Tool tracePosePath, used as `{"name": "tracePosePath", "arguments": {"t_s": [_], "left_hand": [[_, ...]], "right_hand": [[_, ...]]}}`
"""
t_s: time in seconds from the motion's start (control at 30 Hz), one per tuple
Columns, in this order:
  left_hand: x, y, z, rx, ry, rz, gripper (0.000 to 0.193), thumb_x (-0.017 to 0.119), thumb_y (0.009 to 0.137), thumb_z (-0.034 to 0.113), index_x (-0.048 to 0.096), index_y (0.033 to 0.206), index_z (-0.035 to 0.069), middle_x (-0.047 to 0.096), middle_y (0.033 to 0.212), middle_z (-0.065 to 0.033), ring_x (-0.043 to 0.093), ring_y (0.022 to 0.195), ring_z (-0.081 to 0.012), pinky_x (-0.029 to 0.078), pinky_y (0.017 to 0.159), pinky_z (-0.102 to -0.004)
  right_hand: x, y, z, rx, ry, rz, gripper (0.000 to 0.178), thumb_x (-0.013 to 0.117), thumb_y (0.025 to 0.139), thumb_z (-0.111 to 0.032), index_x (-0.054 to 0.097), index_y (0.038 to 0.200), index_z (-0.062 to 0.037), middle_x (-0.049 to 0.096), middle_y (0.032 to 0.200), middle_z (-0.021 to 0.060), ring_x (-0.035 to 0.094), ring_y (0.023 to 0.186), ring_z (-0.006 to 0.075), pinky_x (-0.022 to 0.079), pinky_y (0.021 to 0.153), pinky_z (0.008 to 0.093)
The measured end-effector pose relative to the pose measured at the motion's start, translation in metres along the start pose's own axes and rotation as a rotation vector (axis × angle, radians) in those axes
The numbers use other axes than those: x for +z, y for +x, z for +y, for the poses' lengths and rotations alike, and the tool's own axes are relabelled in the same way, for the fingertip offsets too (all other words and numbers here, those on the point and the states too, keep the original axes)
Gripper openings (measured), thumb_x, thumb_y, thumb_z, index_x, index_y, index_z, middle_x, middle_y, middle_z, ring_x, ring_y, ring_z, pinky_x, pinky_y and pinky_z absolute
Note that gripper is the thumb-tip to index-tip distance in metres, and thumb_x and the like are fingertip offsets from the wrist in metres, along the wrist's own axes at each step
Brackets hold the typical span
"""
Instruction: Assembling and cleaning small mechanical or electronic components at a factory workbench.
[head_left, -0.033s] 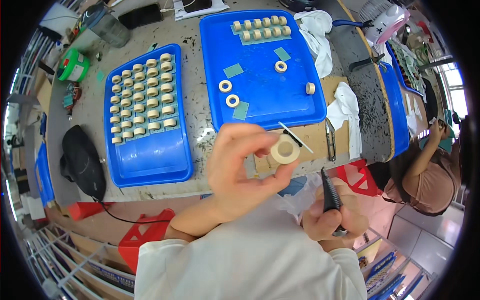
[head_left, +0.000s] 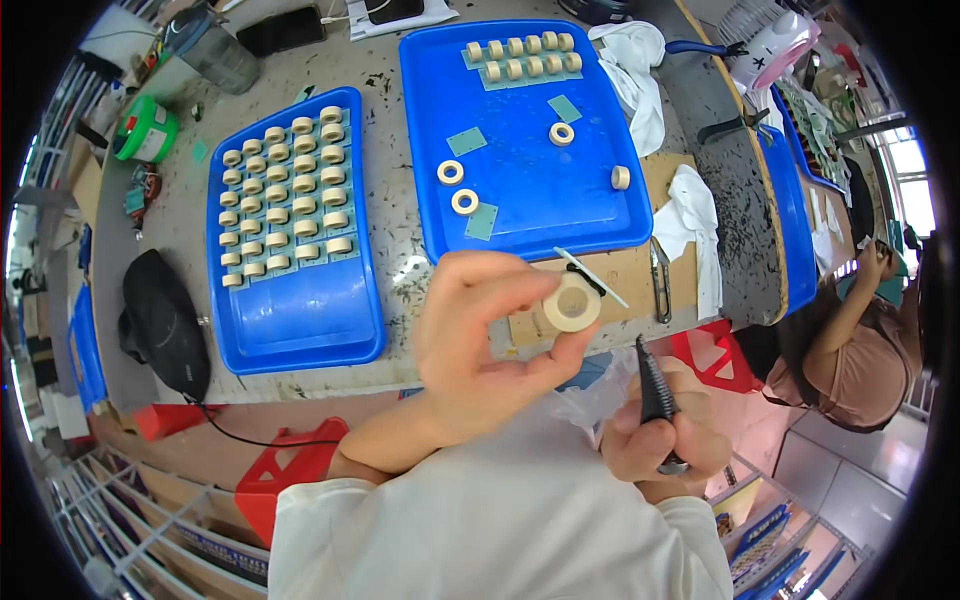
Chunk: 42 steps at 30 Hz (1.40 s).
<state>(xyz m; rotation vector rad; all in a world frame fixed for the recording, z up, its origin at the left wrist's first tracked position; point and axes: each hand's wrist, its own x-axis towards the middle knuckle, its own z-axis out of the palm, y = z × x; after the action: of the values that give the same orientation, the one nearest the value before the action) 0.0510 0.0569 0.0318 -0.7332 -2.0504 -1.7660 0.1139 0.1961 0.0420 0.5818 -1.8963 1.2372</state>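
My left hand (head_left: 490, 335) pinches a cream-coloured ring (head_left: 572, 303) between thumb and fingertips, its round face showing. Just behind the ring, a thin white stick (head_left: 612, 291) and a small black piece lie near the cardboard, partly hidden. To the right and lower, my right hand (head_left: 665, 430) is closed around a black, pointed tool (head_left: 655, 390) with a ridged side; its tip points up and its exact kind is unclear. Past the ring, a blue tray (head_left: 525, 225) holds loose cream rings (head_left: 465, 202), small green boards (head_left: 481, 221) and two rows of rings on boards.
At the left, another blue tray (head_left: 290, 335) carries rows of rings on green boards. A black pouch (head_left: 165, 325), a green tub (head_left: 147, 130), white cloths (head_left: 690, 215) and a slim metal tool (head_left: 661, 285) lie around. Red stools (head_left: 290, 465) stand below; another person (head_left: 860, 350) works at right.
My right hand and the black pointed tool have shifted slightly left. My left hand, with the ring still pinched, has barely moved.
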Motion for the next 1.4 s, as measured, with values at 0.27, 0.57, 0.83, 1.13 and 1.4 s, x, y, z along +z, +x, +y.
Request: {"name": "tracePosePath", "arguments": {"t_s": [0.27,0.57,0.83,1.13,1.4], "left_hand": [[-0.008,0.002,-0.005,0.230,0.177,0.004,0.047,0.072,0.051,0.001,0.050,0.093,0.004,0.046,0.086,-0.0088,0.046,0.071,-0.0183,0.037,0.060,-0.0266],[-0.006,0.004,-0.004,0.261,0.185,0.068,0.046,0.073,0.049,0.004,0.053,0.090,0.006,0.050,0.081,-0.0059,0.046,0.067,-0.0182,0.036,0.055,-0.0261],[0.000,0.007,-0.002,0.252,0.168,0.125,0.042,0.073,0.046,0.004,0.058,0.085,0.007,0.053,0.077,-0.0038,0.046,0.064,-0.0177,0.035,0.051,-0.0247],[-0.011,0.007,-0.021,-0.182,-0.069,0.026,0.035,0.071,0.055,0.004,0.055,0.086,0.004,0.053,0.083,-0.0060,0.048,0.068,-0.0127,0.038,0.059,-0.0224],[-0.165,-0.046,-0.053,-0.440,0.820,0.405,0.022,0.067,0.058,0.009,0.058,0.077,0.006,0.057,0.072,-0.0051,0.051,0.061,-0.0148,0.039,0.051,-0.0244]], "right_hand": [[0.011,0.009,0.002,-0.003,-0.069,-0.075,0.040,0.062,0.061,0.007,0.044,0.094,-0.0036,0.049,0.058,0.0050,0.044,0.041,0.0168,0.039,0.038,0.0276],[0.014,0.009,0.006,-0.017,-0.047,-0.071,0.041,0.062,0.060,0.010,0.044,0.095,-0.0017,0.048,0.061,0.0062,0.044,0.041,0.0167,0.035,0.035,0.0273],[0.010,0.011,0.006,0.016,-0.044,-0.094,0.040,0.062,0.059,0.010,0.047,0.095,-0.0019,0.049,0.064,0.0069,0.045,0.044,0.0185,0.037,0.037,0.0279],[0.023,-0.013,-0.005,0.402,-0.450,0.251,0.026,0.042,0.084,-0.031,0.033,0.070,-0.0109,0.030,0.054,0.0018,0.035,0.054,0.0124,0.032,0.046,0.0232],[0.043,-0.001,-0.004,0.418,-0.123,0.361,0.016,0.042,0.085,-0.028,0.035,0.087,-0.0144,0.033,0.056,0.0031,0.034,0.050,0.0131,0.030,0.049,0.0262]]}}
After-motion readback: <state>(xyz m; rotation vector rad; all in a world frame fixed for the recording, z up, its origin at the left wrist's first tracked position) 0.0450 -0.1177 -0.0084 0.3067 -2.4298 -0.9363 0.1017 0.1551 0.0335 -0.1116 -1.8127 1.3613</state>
